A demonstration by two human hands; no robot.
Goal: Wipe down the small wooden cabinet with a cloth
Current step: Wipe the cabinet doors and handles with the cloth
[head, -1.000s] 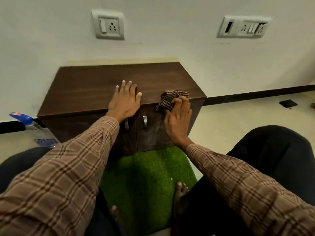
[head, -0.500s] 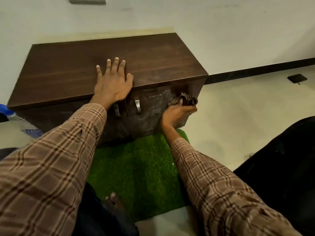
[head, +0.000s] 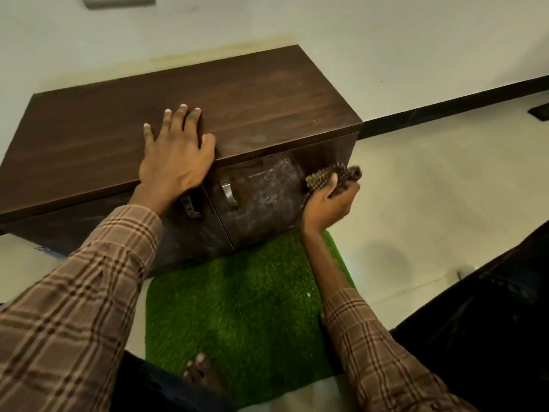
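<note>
The small dark wooden cabinet (head: 267, 108) stands against the wall, with two front doors and metal handles (head: 229, 194). My left hand (head: 175, 162) lies flat on the cabinet's top near its front edge, fingers spread. My right hand (head: 328, 203) grips a bunched checked cloth (head: 332, 176) and presses it against the right door near the cabinet's front right corner. The right door looks streaked and dusty.
A green artificial-grass mat (head: 246, 307) lies on the floor in front of the cabinet, with my bare toes (head: 199, 370) on it. Pale floor spreads to the right. A black skirting (head: 451, 108) runs along the wall. My dark-clothed knee (head: 490, 307) fills the lower right.
My right hand has taken the cloth from the top's front edge down onto the right door face and toward the right corner. My left hand stays on the top. The view tilted down.
</note>
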